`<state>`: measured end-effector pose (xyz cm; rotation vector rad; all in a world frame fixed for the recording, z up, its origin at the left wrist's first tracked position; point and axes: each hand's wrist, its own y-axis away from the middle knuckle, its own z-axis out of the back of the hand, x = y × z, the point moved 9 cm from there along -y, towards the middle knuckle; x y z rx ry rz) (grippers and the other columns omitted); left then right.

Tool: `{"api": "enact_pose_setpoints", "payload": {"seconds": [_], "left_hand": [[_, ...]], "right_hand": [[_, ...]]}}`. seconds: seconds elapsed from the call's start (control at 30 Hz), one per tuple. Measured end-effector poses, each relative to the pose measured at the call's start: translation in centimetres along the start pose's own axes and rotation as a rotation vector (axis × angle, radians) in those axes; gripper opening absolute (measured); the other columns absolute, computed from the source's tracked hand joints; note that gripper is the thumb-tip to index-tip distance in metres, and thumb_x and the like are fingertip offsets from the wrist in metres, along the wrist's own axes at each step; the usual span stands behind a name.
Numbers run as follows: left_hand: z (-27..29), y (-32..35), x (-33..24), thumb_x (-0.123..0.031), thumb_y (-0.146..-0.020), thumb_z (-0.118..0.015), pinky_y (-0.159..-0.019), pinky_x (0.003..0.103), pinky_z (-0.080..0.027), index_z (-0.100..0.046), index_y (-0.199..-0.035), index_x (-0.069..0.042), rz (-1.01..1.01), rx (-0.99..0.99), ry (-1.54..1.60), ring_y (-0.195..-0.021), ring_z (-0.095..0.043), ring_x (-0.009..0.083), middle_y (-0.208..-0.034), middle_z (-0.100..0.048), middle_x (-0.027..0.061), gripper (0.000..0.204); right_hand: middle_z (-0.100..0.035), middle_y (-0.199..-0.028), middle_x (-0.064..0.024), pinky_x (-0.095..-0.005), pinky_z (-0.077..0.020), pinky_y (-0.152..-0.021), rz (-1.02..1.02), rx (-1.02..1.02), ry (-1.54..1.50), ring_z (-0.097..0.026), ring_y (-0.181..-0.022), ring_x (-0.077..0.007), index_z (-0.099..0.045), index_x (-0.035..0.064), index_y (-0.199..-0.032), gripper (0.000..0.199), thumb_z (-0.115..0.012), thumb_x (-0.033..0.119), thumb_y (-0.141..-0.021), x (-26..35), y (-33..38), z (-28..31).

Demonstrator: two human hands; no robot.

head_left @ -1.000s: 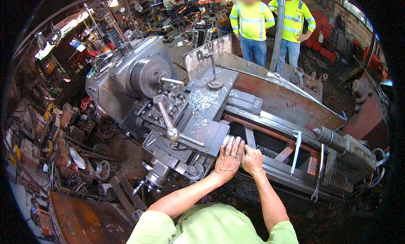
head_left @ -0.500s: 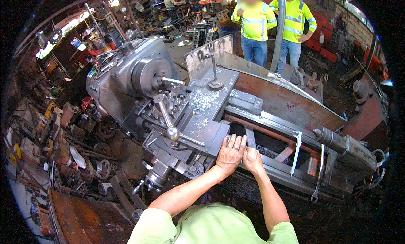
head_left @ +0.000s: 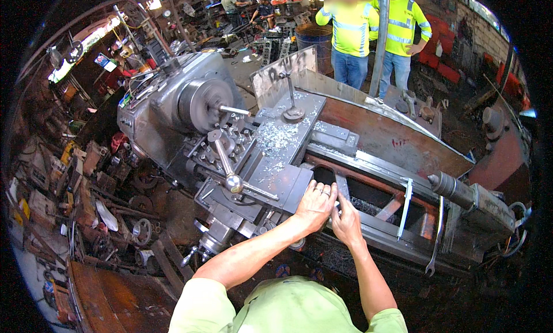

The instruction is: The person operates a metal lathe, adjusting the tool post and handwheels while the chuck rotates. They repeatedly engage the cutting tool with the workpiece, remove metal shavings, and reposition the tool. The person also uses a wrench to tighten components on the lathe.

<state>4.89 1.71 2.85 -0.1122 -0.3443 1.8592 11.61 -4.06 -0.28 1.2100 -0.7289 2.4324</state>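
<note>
My left hand (head_left: 317, 207) lies palm down at the right end of the lathe's carriage (head_left: 292, 186), its fingers stretched out and a ring on one of them. Against its fingertips, just to the right, is my right hand (head_left: 347, 219) with fingers fairly straight; I see nothing held in either. Left of them, a steel lever with a ball end (head_left: 234, 182) slants across the tool post (head_left: 230, 138). The blurred chuck (head_left: 204, 104) carries a thin light-coloured workpiece (head_left: 235, 111). Metal chips (head_left: 277, 134) are scattered over the carriage top.
A magnetic-base stand (head_left: 293, 113) stands on the carriage's far end. To the right are the tailstock (head_left: 475, 203), a wrench (head_left: 435, 241) and a pale strip (head_left: 405, 209) on the bed. Two people in yellow vests (head_left: 349, 31) stand beyond a post (head_left: 380, 42). Scrap parts crowd the left.
My right hand's fingers have straightened from a curled shape, still touching my left hand. My left hand has shifted only slightly. The chuck looks blurred in both frames.
</note>
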Motion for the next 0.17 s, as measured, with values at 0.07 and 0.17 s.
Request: {"api": "enact_pose_setpoints", "payload": {"seconds": [0.07, 0.17], "left_hand": [[-0.4, -0.3, 0.1, -0.014, -0.078, -0.066, -0.105, 0.051, -0.041, -0.046, -0.137, 0.01, -0.019, 0.065, -0.002, -0.108, -0.058, 0.0339, -0.114, -0.062, 0.021, 0.066], [-0.9, -0.7, 0.2, -0.018, -0.071, -0.074, -0.106, 0.051, -0.04, -0.044, -0.139, 0.01, -0.039, 0.167, 0.004, -0.109, -0.058, 0.0341, -0.115, -0.062, 0.0211, 0.079]], "right_hand": [[-0.055, -0.131, -0.0305, -0.0493, -0.0518, -0.088, 0.09, 0.062, 0.109, -0.061, -0.107, -0.0475, -0.052, -0.0008, -0.137, 0.055, -0.067, 0.015, -0.086, 1.2, 0.5, 0.5], [-0.04, -0.151, -0.0293, -0.049, -0.0449, -0.103, 0.161, 0.207, 0.321, -0.051, -0.131, -0.0405, -0.049, 0.0028, -0.144, 0.066, -0.071, 0.017, -0.083, 2.4, 1.0, 0.7]]}}
